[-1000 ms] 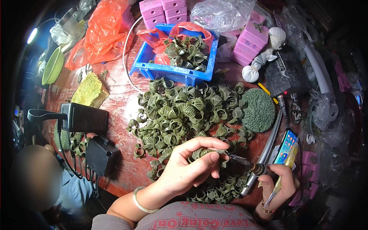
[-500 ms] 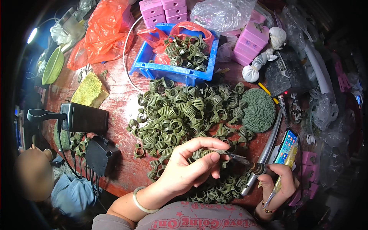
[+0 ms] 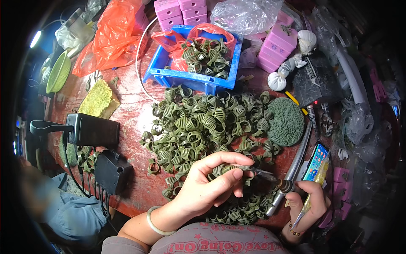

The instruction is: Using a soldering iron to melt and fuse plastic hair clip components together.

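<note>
My left hand (image 3: 209, 184) is closed in a pinch, thumb and forefinger on a small green striped ring (image 3: 245, 168) that the fingers partly cover. My right hand (image 3: 311, 199) grips a soldering iron (image 3: 286, 185), its dark flat tip pointing left and meeting or nearly meeting the ring; I cannot tell whether they touch. Beyond and beneath the hands spreads a large heap of similar green rings (image 3: 198, 122). More of them lie close to my body, below the tool tip.
A blue bin (image 3: 190, 82) behind the heap holds a red bag and rings. Right of the heap are a round green pad (image 3: 285, 122), a tapered metal rod (image 3: 298, 163) and a phone (image 3: 317, 163). Black boxes (image 3: 95, 130) with cables stand left. Pink blocks (image 3: 277, 44) sit farther back.
My hands, the ring and the soldering iron hold nearly the same position. At the far left, another person has shifted, with more of their blue clothing in view.
</note>
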Demonstrator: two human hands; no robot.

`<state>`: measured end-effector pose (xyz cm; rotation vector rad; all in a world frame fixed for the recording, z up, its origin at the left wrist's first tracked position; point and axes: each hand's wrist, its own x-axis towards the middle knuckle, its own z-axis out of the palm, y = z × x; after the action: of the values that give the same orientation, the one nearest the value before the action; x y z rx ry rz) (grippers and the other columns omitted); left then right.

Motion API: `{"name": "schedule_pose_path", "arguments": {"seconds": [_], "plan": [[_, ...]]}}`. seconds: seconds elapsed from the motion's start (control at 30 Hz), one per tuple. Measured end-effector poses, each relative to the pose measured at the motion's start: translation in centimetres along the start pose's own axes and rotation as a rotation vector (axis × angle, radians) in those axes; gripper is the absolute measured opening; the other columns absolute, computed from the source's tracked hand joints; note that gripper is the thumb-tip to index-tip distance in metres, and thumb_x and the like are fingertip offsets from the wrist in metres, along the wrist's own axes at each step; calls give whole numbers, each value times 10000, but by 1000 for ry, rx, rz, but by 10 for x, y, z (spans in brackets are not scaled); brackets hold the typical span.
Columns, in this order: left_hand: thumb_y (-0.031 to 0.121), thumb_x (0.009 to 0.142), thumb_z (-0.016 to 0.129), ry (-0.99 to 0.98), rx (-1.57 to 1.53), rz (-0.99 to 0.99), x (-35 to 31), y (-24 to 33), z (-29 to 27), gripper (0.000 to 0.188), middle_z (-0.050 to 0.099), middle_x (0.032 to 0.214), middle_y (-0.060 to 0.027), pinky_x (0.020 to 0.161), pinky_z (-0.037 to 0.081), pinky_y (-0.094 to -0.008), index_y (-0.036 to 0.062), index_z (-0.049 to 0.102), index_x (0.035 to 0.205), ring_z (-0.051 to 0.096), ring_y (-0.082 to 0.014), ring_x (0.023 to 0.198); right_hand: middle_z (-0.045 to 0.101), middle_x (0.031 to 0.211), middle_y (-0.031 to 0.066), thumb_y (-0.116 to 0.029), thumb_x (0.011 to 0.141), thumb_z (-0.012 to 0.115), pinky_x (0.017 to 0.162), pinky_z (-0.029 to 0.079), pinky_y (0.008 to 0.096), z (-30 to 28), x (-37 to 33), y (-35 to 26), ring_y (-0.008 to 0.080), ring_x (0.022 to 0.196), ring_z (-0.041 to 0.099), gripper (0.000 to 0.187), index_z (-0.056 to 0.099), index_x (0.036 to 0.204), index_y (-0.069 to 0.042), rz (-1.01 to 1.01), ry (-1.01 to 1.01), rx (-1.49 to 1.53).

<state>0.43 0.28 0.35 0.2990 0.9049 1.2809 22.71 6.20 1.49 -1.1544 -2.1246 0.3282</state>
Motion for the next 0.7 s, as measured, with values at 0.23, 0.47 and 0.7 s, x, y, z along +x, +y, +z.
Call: {"name": "schedule_pose_path", "arguments": {"seconds": [0.23, 0.47, 0.7], "plan": [[92, 933, 543, 4, -1, 16, 1, -1, 1, 257, 598, 768, -68, 397, 284, -151, 4, 553, 1174, 570, -73, 607, 587, 618, 40, -467, 741, 761, 485, 428, 303, -1, 0, -1, 219, 502, 551, 463, 627, 782, -26, 4, -5, 2], [97, 935, 544, 3, 3, 17, 1, 0, 1, 256, 601, 759, -74, 392, 280, -152, 5, 554, 1174, 566, -71, 600, 595, 630, 46, -454, 745, 763, 486, 428, 298, -2, 1, 1, 218, 503, 553, 460, 626, 791, -16, -6, -16, 7], [97, 936, 544, 9, 2, 19, 0, -2, 0, 261, 605, 750, -83, 388, 271, -151, 6, 551, 1180, 546, -62, 573, 613, 652, 50, -441, 759, 754, 488, 433, 291, -2, 3, -1, 211, 509, 563, 459, 626, 794, -2, -23, -16, 32]]}}
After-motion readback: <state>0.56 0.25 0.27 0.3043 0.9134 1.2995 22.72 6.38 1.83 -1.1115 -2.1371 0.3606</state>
